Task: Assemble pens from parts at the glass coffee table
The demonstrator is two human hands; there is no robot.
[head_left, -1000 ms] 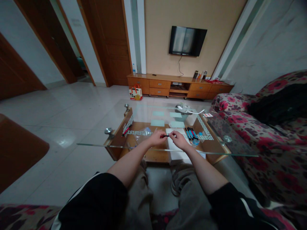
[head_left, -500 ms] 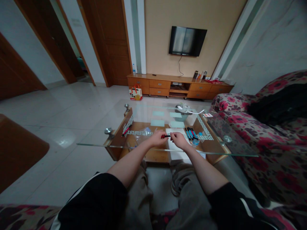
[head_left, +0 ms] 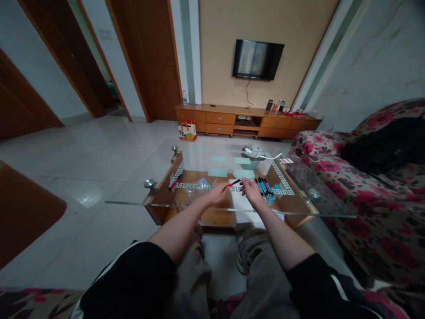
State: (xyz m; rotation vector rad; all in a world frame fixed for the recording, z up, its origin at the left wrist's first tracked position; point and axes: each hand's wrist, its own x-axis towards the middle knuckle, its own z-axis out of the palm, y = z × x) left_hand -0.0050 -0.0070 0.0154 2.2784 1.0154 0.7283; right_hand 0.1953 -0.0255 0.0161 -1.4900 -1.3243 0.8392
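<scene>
Over the glass table (head_left: 133, 195), my left hand (head_left: 219, 193) is closed around the red end of a slim red and black marker (head_left: 235, 182). The marker slants up to the right, its black end reaching the fingertips of my right hand (head_left: 251, 192). My right hand has its fingers bent at that end, the lower ones loosely curled; how firmly it pinches is hard to see. Just right of it lies a row of several blue and red markers (head_left: 264, 186) with black ends. Another red and black marker (head_left: 175, 182) is at the table's left side.
A small blue-lidded container (head_left: 270, 199) is right of my hand. A white box (head_left: 244, 208) shows below the hands. Farther back are a basket (head_left: 252, 163) and a card (head_left: 287, 161). A floral sofa (head_left: 365, 195) stands to the right.
The marker has tilted up to the right and more of its length shows. My right hand has shifted slightly right and up, its lower fingers looser. My left hand keeps its hold.
</scene>
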